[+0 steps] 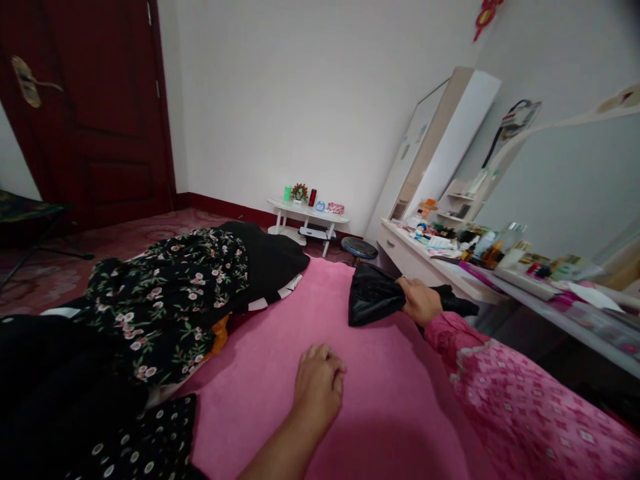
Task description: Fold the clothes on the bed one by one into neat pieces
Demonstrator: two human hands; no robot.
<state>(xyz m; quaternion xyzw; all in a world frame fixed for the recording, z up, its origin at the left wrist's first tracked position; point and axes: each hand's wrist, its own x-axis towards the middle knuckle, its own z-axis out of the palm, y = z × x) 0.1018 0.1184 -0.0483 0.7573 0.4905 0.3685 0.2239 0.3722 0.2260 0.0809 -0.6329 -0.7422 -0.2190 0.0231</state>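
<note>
My right hand (420,301) is closed around the gathered middle of a black, shiny, bag-like piece (373,293). One wide part spreads out left of the fist, over the far right of the pink sheet (280,347), and a bunched end sticks out to the right near the dressing table. I cannot make out whether it is plastic or cloth. Lower down, near the middle of the sheet, my left hand (320,380) has its fingers curled together, with nothing visible in them. To its left lie a black floral garment (175,293) and a black dotted cloth (145,440).
A dressing table (400,243) crowded with bottles and boxes runs along the right, under a mirror (575,180). A low white table (305,209) with small ornaments stands by the far wall. At the left are a dark red door (100,100) and a folding chair (30,213).
</note>
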